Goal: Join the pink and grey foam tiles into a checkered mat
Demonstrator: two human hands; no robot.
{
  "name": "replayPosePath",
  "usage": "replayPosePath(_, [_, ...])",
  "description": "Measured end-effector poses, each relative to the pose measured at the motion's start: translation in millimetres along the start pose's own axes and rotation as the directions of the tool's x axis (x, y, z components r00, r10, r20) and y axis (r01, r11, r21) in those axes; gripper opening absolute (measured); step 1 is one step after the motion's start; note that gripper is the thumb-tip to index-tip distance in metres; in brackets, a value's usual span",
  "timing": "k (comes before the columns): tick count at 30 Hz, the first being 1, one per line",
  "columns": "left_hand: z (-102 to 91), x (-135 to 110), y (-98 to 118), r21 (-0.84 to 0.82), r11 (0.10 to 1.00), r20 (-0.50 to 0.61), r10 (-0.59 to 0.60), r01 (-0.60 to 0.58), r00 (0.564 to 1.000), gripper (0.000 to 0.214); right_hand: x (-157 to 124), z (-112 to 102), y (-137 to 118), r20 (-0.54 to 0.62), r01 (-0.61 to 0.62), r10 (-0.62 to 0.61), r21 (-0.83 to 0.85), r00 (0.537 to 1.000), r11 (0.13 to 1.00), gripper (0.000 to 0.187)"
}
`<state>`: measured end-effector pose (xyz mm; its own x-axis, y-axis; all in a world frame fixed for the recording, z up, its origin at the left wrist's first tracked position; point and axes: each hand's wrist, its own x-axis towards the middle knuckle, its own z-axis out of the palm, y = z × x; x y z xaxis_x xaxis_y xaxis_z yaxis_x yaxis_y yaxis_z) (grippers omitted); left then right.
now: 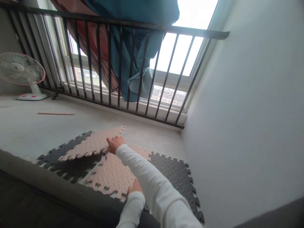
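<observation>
Several interlocking foam floor tiles lie on the pale floor. My right hand (114, 143) reaches forward in a white sleeve and grips the right edge of a pink tile (91, 145), which lies partly over a black tile (71, 163). My left hand (135, 187) presses on the near edge of a second pink tile (111, 175); its fingers are mostly hidden behind my right arm. A dark grey tile (177, 174) joins on the right, close to the wall.
A black metal railing (133, 68) with teal cloth (140, 41) and red cloth draped over it runs along the window. A white fan (22, 72) stands far left, near a thin wooden strip (56, 113). A white wall (249, 120) is on the right; a dark ledge (47, 186) crosses the foreground.
</observation>
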<state>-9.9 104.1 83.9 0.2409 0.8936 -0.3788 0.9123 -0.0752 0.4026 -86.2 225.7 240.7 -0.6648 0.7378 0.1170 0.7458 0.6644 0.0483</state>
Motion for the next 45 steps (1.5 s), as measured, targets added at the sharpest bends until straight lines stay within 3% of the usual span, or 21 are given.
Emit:
replayPosePath(3, [-9.5,-10.5,4.9,0.130,0.990,0.107,-0.063,0.049,0.992,0.063,-62.0,-43.7,67.6,0.080,-0.045,0.046,-0.012,0.996,0.999,0.036])
replayPosePath(6, [-16.5,-16.5,7.9,0.175,0.984,0.136,-0.054,0.029,0.989,0.069,-156.2,-62.9,120.5,0.125,-0.220,0.215,0.030,0.969,0.975,0.034])
replayPosePath(7, [-17.6,-17.0,8.5,0.171,0.985,0.127,-0.054,0.032,0.990,0.069,-189.0,-62.8,132.3,0.180,-0.307,0.298,0.024,0.938,0.951,0.031])
replayPosePath(8, [-18.3,-16.9,9.1,0.168,0.985,0.116,-0.061,0.041,0.991,0.068,-220.1,-59.9,140.6,0.252,-0.424,0.413,-0.010,0.875,0.906,0.030])
replayPosePath(9, [-18.6,-16.5,9.7,0.166,0.985,0.104,-0.073,0.055,0.992,0.065,-248.1,-54.6,145.1,0.292,-0.556,0.549,-0.065,0.784,0.829,0.031])
replayPosePath(11, [-18.7,-15.1,10.8,0.178,0.981,0.091,-0.088,0.070,0.992,0.056,-291.0,-39.1,142.6,0.319,-0.662,0.665,-0.133,0.676,0.737,0.030])
replayPosePath(13, [-19.2,-14.0,11.4,0.204,0.977,0.100,-0.079,0.057,0.992,0.050,-313.7,-19.0,126.6,0.341,-0.687,0.681,-0.123,0.648,0.716,0.031])
replayPosePath(16, [-20.3,-14.0,11.6,0.252,0.967,0.116,-0.070,0.038,0.991,0.051,-314.7,15.9,87.9,0.349,-0.649,0.608,-0.003,0.713,0.761,0.037])
replayPosePath(20, [-18.9,-17.0,10.6,0.292,0.956,0.076,-0.055,0.030,0.996,0.052,-288.7,64.7,41.6,0.320,-0.588,0.533,0.105,0.783,0.802,0.055])
replayPosePath(25, [-12.6,-17.4,8.0,0.296,0.955,0.061,-0.033,0.014,0.998,0.057,-269.0,103.7,29.8,0.321,-0.614,0.551,0.138,0.770,0.777,0.044])
replayPosePath(33, [-2.6,-3.5,-0.2,0.291,0.956,0.133,-0.064,0.023,0.989,0.063,-259.1,107.8,75.9,0.329,-0.722,0.663,0.093,0.672,0.686,0.043])
replayPosePath(39, [-1.6,-1.8,-3.9,0.267,0.964,0.163,-0.061,0.015,0.985,0.064,-262.3,109.3,133.8,0.318,-0.723,0.676,0.042,0.664,0.690,0.047])
replayPosePath(45, [-0.5,-5.4,-1.9,0.236,0.971,0.088,-0.063,0.041,0.994,0.063,-254.0,109.1,179.7,0.391,-0.765,0.699,0.019,0.599,0.644,0.049])
